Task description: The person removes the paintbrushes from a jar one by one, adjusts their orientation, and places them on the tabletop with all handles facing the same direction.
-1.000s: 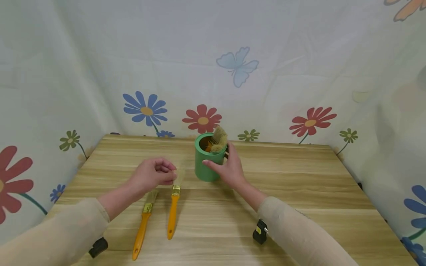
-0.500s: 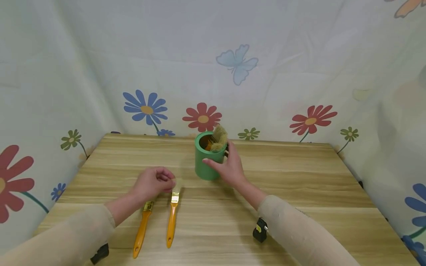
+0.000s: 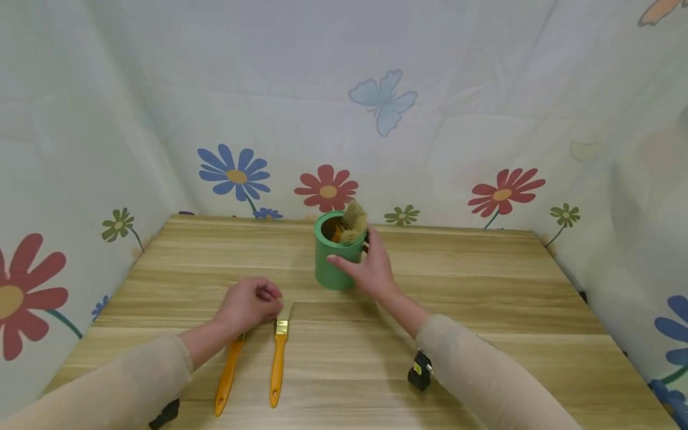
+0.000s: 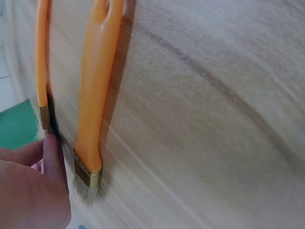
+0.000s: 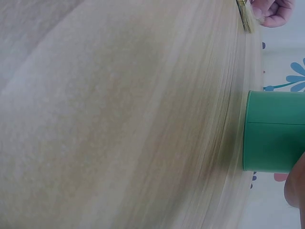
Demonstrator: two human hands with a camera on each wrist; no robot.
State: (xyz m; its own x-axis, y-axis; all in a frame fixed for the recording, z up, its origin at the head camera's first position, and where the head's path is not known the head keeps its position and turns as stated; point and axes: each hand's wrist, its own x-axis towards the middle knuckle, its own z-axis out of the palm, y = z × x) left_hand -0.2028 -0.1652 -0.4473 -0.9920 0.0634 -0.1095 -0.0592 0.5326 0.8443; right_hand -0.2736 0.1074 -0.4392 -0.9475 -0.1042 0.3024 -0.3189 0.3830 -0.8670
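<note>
Head view shows a wood-grain tabletop (image 3: 484, 286). Right hand (image 3: 371, 272) grip wraps the smooth green cylindrical cup (image 3: 333, 263) holding bristly brushes. Left hand (image 3: 249, 304), fingers curled, rests over two flat orange-handled brushes (image 3: 276, 364) lying side by side.
</note>
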